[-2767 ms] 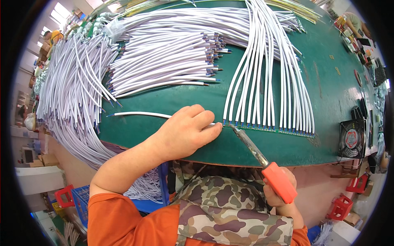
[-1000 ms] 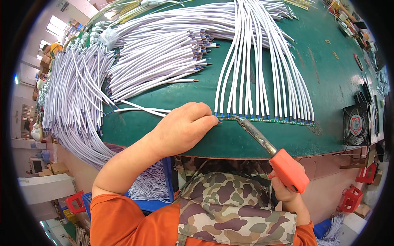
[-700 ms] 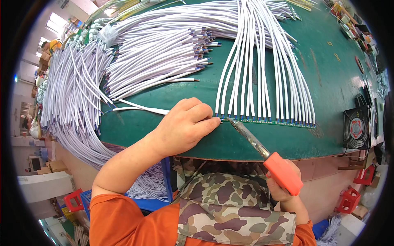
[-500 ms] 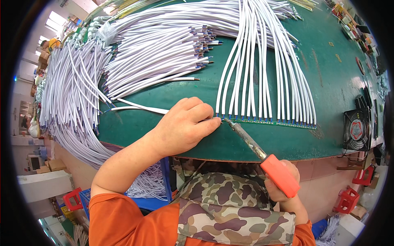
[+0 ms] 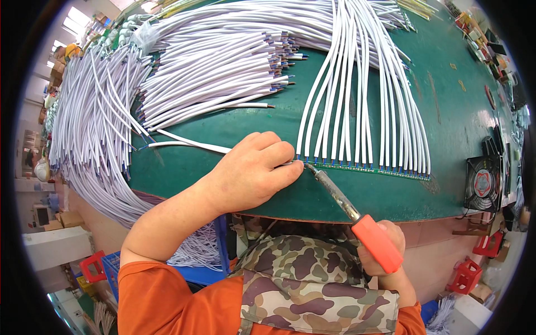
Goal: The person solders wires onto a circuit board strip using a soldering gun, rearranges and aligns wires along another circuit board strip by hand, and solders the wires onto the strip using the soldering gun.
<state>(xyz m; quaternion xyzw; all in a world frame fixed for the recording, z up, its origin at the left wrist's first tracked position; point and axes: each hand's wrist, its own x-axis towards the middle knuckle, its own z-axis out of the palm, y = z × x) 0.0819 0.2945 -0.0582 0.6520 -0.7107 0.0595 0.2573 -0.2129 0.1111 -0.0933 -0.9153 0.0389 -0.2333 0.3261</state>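
My left hand (image 5: 251, 167) is closed in a pinch on a white cable (image 5: 192, 144) that runs in from the left. Thumb and forefinger press together at the left end of a narrow green circuit board strip (image 5: 385, 170). In my right hand (image 5: 397, 237) is a soldering iron (image 5: 377, 243) with a red handle, its fingers wrapped round the grip. The iron's tip meets the strip's left end, beside my left fingertips, which partly hide the contact. A row of white cables (image 5: 365, 123) with blue ends fans away from the strip.
Bundles of cut white cables (image 5: 218, 84) cover the left and back of the green table (image 5: 446, 111). A small black fan (image 5: 483, 182) stands at the right edge. Below the table are a blue crate (image 5: 222, 245) and red stools (image 5: 464, 276).
The view has shifted slightly. The iron's handle sits a little lower and further left, while its tip stays at the strip's left end. My left hand keeps its pinch.
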